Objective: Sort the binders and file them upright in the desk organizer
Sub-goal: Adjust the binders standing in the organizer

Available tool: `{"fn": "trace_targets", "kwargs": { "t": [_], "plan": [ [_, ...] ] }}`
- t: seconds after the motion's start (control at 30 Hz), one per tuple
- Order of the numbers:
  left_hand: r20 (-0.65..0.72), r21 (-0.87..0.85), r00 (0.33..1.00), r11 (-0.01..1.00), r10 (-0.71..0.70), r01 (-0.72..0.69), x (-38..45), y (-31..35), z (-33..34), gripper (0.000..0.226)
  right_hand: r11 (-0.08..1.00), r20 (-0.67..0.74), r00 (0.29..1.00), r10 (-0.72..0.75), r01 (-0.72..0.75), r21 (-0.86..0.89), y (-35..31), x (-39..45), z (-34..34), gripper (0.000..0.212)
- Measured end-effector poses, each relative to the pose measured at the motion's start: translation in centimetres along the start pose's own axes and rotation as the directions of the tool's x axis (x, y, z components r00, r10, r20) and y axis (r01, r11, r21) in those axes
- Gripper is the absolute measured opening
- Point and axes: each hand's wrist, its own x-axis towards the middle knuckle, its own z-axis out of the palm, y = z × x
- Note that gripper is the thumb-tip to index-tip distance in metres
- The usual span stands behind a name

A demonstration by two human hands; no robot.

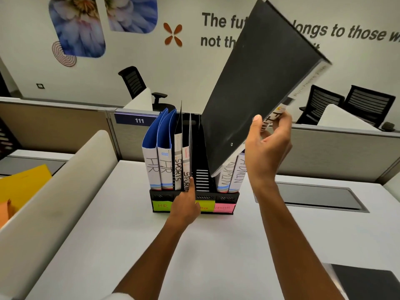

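White bench (129, 245) is carrying the black desk organizer (160, 194), which is standing near frame centre with its slots running toward 12 o'clock. Black binder (257, 83), the largest item in play, is hanging in the air at about 1 o'clock from the organizer, tilted, with its lower corner dipping over the empty middle slot, close beside the ADMIN binders; contact cannot be judged. Right hand (268, 148) is holding this binder at its lower spine end, thumb on the black cover and fingers curled round the white spine label, so the grip is clamped on it. In the organizer, two blue HR binders (154, 167) are standing upright at the 9 o'clock end; next to them two black SPORTS binders (178, 169) are standing upright; two ADMIN binders (234, 172) are standing at the 3 o'clock end, partly hidden behind the held binder. Left hand (186, 204) is reaching in at the organizer's front, index finger extended and touching the spine of the SPORTS binder nearest the empty slot; grip apart, holding nothing. Sticky labels are sitting on the front lip: green HR label (162, 205), yellow one mostly covered by the left hand, pink ADMIN label (224, 207). Another dark binder (365, 284) is lying flat on the bench at 4 o'clock.
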Motion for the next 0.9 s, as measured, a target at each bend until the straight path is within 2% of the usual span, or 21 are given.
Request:
{"fn": "trace_targets", "kwargs": {
  "t": [0.27, 0.4, 0.63, 0.9],
  "plan": [
    [0.001, 0.020, 1.000, 1.000, -0.009, 0.009, -0.2, 0.0, -0.1, 0.087, 0.993, 0.094, 0.995, 0.020, -0.008, -0.118, 2.2, -2.0, 4.7, 0.028],
    [0.006, 0.014, 1.000, 1.000, -0.008, 0.008, -0.3, -0.1, 0.0, 0.085, 0.991, 0.192, 0.977, 0.091, -0.070, -0.111, 4.1, -4.0, 6.4, 0.027],
    [-0.005, -0.013, 1.000, 1.000, 0.013, -0.013, -0.5, -0.2, 0.4, 0.086, 0.989, 0.360, 0.927, 0.101, -0.055, -0.136, 7.2, -7.1, 8.0, 0.031],
    [-0.024, -0.038, 1.000, 0.999, 0.010, -0.011, -0.3, -0.5, 0.9, 0.087, 0.990, 0.384, 0.920, 0.083, -0.031, -0.141, 8.4, -7.8, 7.7, 0.030]
  ]
}}
